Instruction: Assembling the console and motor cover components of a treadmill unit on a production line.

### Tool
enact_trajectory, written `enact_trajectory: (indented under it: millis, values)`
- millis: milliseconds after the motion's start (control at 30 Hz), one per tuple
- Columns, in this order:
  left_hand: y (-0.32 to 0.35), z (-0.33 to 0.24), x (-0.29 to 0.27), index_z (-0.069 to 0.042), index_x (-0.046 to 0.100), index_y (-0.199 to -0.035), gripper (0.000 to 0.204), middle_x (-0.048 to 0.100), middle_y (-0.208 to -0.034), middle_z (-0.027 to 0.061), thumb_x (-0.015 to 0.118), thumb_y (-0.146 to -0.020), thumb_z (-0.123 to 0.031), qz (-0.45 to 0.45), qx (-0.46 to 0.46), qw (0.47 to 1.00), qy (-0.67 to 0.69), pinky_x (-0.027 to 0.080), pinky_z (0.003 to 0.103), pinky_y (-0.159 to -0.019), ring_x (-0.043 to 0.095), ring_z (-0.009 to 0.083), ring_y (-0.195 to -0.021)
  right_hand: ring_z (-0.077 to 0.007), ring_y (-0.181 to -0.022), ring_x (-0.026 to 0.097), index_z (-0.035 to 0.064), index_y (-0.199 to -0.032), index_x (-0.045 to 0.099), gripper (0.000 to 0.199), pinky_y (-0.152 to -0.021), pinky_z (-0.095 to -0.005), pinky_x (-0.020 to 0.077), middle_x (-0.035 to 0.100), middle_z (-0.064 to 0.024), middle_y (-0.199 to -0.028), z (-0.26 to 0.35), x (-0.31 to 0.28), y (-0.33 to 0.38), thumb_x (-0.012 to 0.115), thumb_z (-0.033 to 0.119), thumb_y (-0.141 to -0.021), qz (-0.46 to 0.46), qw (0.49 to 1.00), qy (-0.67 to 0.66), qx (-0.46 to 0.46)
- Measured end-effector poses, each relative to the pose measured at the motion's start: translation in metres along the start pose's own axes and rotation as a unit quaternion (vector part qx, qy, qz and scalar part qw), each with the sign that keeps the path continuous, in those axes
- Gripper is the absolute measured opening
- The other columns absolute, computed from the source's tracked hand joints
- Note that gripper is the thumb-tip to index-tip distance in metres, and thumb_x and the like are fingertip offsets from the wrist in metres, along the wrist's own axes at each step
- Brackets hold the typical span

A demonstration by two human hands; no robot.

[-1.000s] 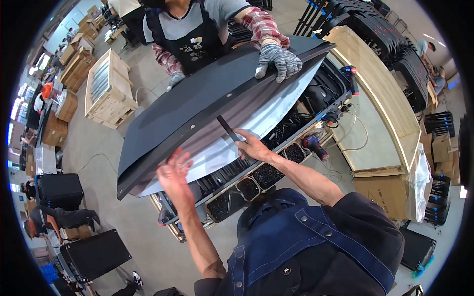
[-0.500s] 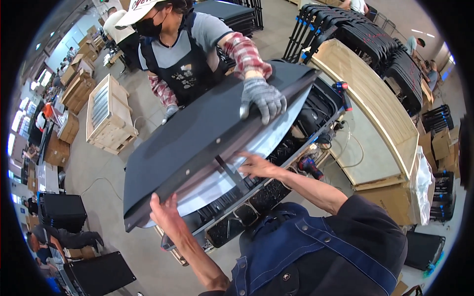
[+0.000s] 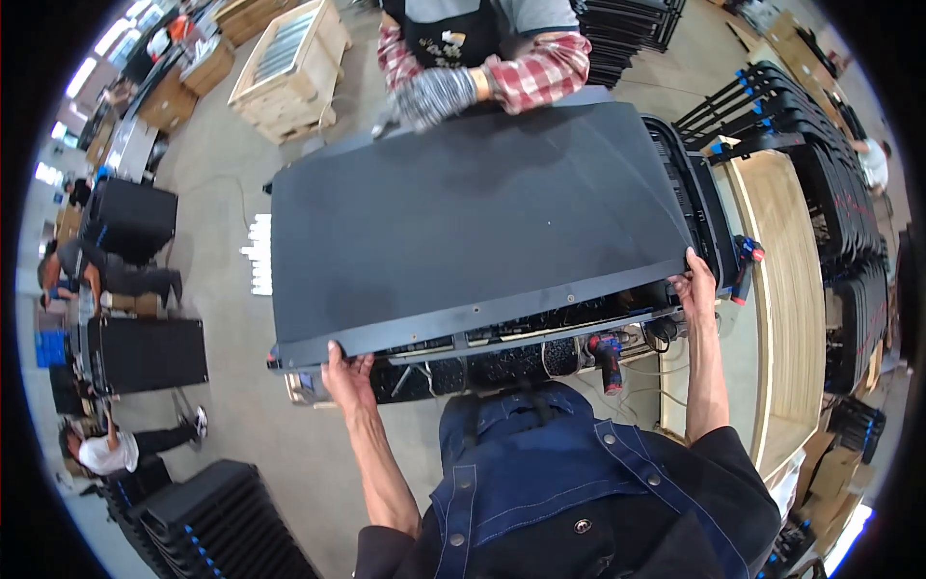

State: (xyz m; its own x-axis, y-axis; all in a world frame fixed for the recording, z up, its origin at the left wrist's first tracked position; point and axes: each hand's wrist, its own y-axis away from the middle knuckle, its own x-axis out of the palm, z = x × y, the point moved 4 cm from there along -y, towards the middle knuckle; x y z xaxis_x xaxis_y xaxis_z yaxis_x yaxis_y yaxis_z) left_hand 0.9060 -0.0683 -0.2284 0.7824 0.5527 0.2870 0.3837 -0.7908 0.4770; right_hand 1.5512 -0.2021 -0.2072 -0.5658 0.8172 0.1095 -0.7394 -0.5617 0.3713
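Note:
A large black panel (image 3: pixel 463 212) with small holes along its near strip lies over a dark frame (image 3: pixel 709 207) on the stand in front of me. My left hand (image 3: pixel 349 378) grips its near edge towards the left corner, thumb on top and fingers curled beneath. At the near right corner my right hand (image 3: pixel 694 288) pinches the edge the same way. A gap shows below the near edge, with dark parts of the frame inside. Across from me, a co-worker's gloved hand (image 3: pixel 429 101) is over the panel's far edge.
A red and black power drill (image 3: pixel 606 362) hangs below the near edge, and another power tool (image 3: pixel 746 265) is at the right. A curved wooden crate (image 3: pixel 772 318) stands close on the right. Stacked black frames (image 3: pixel 820 183) rise behind it. A slatted wooden crate (image 3: pixel 289 68) sits far left.
The panel has come down flatter over the frame. My right hand has gone from under its middle to the near right corner. The co-worker's gloved hand has drawn back to the far edge.

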Motion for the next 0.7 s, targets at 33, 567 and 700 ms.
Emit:
enact_trajectory:
  millis: [33, 567, 700]
  values:
    - [-0.008, 0.010, -0.010, -0.005, 0.050, -0.120, 0.035, 0.065, -0.099, 0.0096, 0.062, -0.099, -0.030, -0.016, -0.007, 1.000, 0.001, 0.057, 0.037, -0.067, 0.066, 0.0233, -0.079, -0.0151, -0.053, 0.064, 0.0001, -0.107, 0.062, 0.041, -0.048, -0.0206, 0.0500, 0.067, -0.0078, -0.077, -0.002, -0.003, 0.003, 0.069, 0.039, -0.095, 0.008, 1.000, 0.009, 0.004]
    - [-0.010, 0.006, -0.068, -0.002, 0.058, -0.108, 0.038, 0.068, -0.094, 0.0094, 0.063, -0.099, -0.038, -0.012, 0.025, 0.992, -0.122, 0.058, 0.031, -0.064, 0.068, 0.0184, -0.075, -0.0092, -0.040, 0.051, 0.0011, -0.102, 0.066, 0.041, -0.037, -0.0238, 0.0388, 0.059, -0.0056, -0.056, -0.035, -0.022, 0.066, 0.062, 0.042, -0.099, 0.043, 0.934, 0.355, -0.012]
    - [-0.020, 0.000, -0.091, 0.000, 0.058, -0.107, 0.045, 0.070, -0.096, 0.0155, 0.054, -0.102, -0.045, 0.096, -0.025, 0.906, -0.412, 0.057, 0.030, -0.061, 0.068, 0.0174, -0.070, -0.0106, -0.043, 0.055, 0.0017, -0.105, 0.066, 0.044, -0.037, -0.0222, 0.0402, 0.063, -0.0079, -0.063, -0.051, -0.029, 0.057, 0.058, 0.045, -0.100, 0.035, 0.948, 0.315, -0.006]
